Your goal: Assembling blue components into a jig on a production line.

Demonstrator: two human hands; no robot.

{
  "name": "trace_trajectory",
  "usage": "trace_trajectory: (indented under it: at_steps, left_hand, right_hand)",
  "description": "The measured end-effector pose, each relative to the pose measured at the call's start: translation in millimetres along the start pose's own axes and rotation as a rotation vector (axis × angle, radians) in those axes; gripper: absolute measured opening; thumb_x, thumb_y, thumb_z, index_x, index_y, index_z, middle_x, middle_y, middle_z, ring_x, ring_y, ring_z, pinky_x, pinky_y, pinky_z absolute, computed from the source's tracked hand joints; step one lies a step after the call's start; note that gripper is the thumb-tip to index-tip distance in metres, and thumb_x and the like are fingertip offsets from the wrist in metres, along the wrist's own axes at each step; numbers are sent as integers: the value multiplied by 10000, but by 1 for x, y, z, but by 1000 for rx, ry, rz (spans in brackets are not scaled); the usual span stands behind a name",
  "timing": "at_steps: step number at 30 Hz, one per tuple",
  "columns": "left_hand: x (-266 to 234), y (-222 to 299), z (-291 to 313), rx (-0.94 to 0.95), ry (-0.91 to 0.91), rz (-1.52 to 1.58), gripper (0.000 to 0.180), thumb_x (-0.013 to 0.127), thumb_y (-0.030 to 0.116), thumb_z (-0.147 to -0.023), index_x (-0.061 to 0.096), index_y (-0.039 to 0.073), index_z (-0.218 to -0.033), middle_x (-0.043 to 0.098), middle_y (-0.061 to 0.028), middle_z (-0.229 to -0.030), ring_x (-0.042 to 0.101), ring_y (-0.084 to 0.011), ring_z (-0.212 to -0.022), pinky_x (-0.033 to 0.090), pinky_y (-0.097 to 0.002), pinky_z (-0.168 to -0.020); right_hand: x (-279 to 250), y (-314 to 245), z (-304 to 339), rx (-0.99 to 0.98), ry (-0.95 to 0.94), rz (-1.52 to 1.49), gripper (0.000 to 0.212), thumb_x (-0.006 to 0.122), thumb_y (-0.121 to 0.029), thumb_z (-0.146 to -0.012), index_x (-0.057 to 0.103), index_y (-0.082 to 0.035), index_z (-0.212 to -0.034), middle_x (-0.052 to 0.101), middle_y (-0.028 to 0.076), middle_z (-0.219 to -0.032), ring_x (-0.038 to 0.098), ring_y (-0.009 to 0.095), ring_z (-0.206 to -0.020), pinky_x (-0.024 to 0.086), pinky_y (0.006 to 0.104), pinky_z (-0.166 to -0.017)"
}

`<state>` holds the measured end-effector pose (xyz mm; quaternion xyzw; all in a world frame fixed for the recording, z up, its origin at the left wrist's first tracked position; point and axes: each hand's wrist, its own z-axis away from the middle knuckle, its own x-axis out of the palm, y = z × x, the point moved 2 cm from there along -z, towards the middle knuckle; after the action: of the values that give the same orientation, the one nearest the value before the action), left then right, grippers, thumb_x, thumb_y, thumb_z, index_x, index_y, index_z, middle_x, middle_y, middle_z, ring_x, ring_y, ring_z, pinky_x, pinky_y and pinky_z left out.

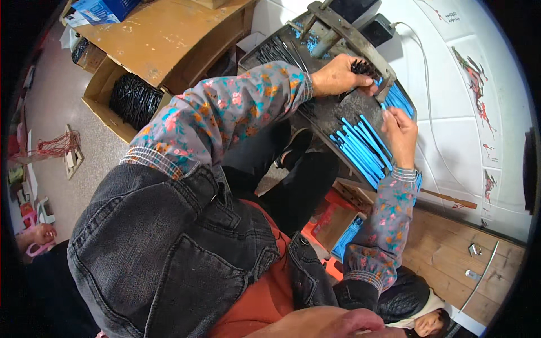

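Note:
My left hand (341,77) is closed around a bunch of small black pieces (365,69), held beside the head of a metal hand press (355,31). My right hand (401,135) pinches a slim blue stick (384,105) just below the press head. Its upper end meets the press, and the exact contact is too small to make out. Many blue sticks with dark ends (360,147) lie side by side on the dark work tray (352,110), left of my right hand. More blue sticks (399,100) lie behind it.
Thin black rods (280,52) and blue scraps (307,40) lie at the tray's far left. A cardboard box of black rods (132,101) stands left by a brown cabinet (152,36). Below the tray is a box of blue sticks (350,234). Another person (431,322) is at lower right.

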<state>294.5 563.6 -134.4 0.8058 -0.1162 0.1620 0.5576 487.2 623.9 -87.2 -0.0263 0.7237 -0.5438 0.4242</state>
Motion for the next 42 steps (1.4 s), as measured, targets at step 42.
trace_trajectory:
  at_steps: [42]
  left_hand:
    - [2,0,4,-26,-30,-83,185,551,70,-877,593,-24,-1031,628,-59,-884,589,-128,-846,498,-278,-777]
  right_hand:
    - [1,43,-16,-318,-36,761,182,621,-80,-753,610,26,-901,573,183,-900,547,368,-884,447,432,-755]
